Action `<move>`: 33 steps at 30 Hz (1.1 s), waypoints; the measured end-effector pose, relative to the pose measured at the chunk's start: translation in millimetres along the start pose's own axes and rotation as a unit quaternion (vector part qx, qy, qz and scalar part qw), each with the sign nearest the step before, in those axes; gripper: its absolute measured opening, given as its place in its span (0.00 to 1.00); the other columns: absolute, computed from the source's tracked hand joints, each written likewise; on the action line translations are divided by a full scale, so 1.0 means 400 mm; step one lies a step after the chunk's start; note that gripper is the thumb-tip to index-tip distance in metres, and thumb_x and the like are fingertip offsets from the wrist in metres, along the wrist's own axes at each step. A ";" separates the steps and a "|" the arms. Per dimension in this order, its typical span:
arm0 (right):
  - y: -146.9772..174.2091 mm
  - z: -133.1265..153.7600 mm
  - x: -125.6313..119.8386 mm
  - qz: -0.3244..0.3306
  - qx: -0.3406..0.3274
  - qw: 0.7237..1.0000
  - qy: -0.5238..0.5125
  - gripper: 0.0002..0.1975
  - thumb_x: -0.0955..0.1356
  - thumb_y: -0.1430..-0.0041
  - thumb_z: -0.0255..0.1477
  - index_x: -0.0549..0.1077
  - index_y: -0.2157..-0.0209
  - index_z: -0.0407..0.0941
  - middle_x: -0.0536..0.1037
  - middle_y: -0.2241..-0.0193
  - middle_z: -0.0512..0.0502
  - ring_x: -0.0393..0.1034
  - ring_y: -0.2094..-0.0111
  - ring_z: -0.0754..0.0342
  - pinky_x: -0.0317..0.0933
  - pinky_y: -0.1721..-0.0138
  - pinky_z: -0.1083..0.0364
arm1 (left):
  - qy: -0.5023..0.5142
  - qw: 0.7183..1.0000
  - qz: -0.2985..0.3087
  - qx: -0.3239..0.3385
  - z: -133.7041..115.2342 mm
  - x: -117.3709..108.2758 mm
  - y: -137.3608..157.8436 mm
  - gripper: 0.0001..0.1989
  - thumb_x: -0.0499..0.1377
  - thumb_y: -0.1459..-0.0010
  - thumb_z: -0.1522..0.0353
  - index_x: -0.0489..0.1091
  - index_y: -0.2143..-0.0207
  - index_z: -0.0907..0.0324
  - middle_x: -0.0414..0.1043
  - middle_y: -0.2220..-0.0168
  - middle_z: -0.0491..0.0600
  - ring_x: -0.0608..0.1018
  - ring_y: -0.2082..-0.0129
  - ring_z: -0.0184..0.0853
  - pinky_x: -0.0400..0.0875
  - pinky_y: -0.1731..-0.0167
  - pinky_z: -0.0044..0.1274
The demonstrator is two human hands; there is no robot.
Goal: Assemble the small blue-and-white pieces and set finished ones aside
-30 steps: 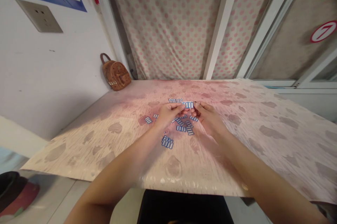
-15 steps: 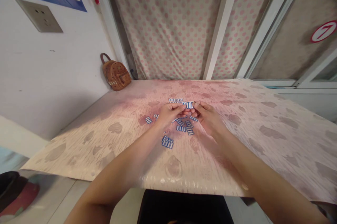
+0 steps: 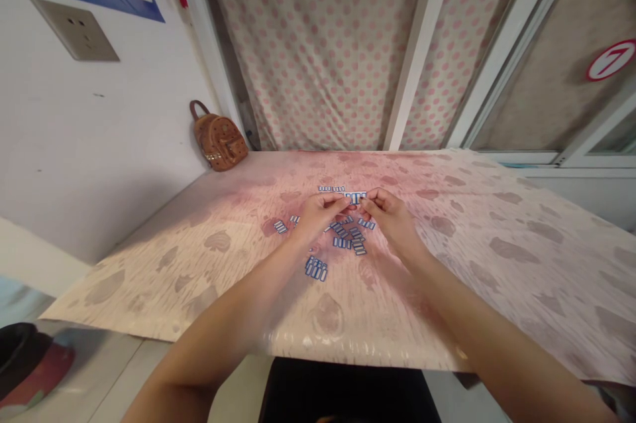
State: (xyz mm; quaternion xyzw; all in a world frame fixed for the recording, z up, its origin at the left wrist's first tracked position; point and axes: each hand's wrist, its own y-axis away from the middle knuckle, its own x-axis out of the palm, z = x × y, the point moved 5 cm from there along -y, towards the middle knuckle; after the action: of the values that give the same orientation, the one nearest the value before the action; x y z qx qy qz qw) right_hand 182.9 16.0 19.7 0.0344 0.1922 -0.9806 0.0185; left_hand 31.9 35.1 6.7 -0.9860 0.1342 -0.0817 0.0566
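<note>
Left hand [image 3: 318,211], one: thumb and fingers pinching the left end of a strip. Right hand [image 3: 390,211], one: thumb and fingers pinching near its right end. My wrists angle inward, so that both grips meet in front of me.

Strip [image 3: 355,198], one: white with blue bars, between my fingertips, above the cloth. I hold it by the ends, which seems to leave its barred face in view; the grip looks light, as suits something so thin.

Pieces [image 3: 342,243], several, white and blue: scattered below my hands, some overlapping at odd angles, apparently just laid down loose. Piece [image 3: 281,227], slanted, left of my left wrist. Pile [image 3: 316,268], one, nearer me, its parts overlapping, perhaps to keep them together. Row [image 3: 331,189], one, beyond my left hand, lying straight, as if set in line on purpose; its near side is partly hidden by my fingers.

Cloth [image 3: 447,290], pale pink, patterned, covering the table, likely to protect it.

Bag [image 3: 221,138], brown, at the far left corner, close against the wall [image 3: 114,124], probably for support.

Curtain [image 3: 318,45], dotted, behind.
</note>
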 end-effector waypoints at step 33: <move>0.150 -0.019 0.220 0.342 -0.054 0.890 0.296 0.10 0.68 0.45 0.24 0.68 0.61 0.47 0.70 0.67 0.49 0.66 0.64 0.53 0.59 0.62 0.54 | -0.067 0.972 -0.188 0.125 -0.090 -0.179 -0.040 0.05 0.62 0.44 0.69 0.76 0.69 0.63 0.77 0.74 0.47 0.76 0.74 0.26 0.72 0.69 0.19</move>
State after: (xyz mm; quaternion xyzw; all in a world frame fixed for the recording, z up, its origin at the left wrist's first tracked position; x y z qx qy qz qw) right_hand 98.7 -38.6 -16.5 0.3857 0.2174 -0.8460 0.2971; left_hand -38.4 67.1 33.6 -0.9818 -0.0689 -0.0409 0.1721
